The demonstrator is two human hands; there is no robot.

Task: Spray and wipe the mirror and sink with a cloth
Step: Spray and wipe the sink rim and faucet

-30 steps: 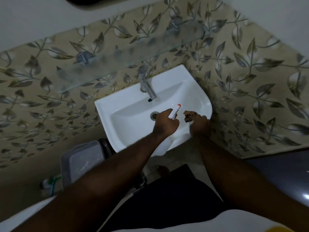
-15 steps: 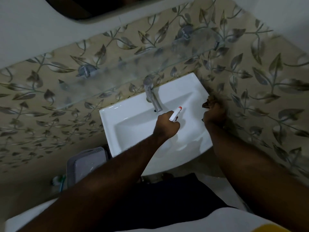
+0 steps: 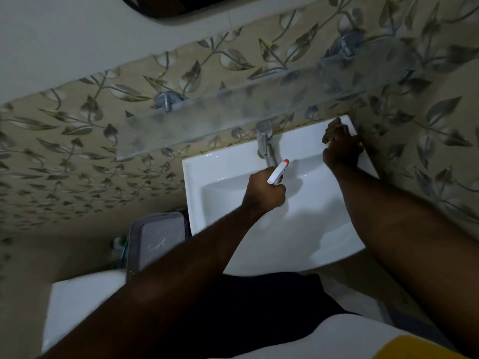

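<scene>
A white sink (image 3: 212,172) is fixed to the leaf-patterned wall, with a metal tap (image 3: 265,143) at its back. Over the basin, my left hand (image 3: 263,194) grips a white spray bottle (image 3: 277,172) with a red nozzle tip; the bottle's body is hidden under the hand. My right hand (image 3: 340,147) presses a dark brown cloth (image 3: 333,126) onto the sink's back right corner, against the wall. Only the dark lower edge of the mirror (image 3: 166,6) shows at the top.
A glass shelf (image 3: 233,120) on metal brackets juts out above the tap. A grey plastic basket (image 3: 155,239) stands left of the sink, below it. A white surface (image 3: 77,301) lies at the lower left. The side wall (image 3: 427,125) hugs the sink's right edge.
My right hand slid the cloth from the sink's front right rim along the right edge to the back corner. My left hand with the bottle stayed over the basin. The view tilted up.
</scene>
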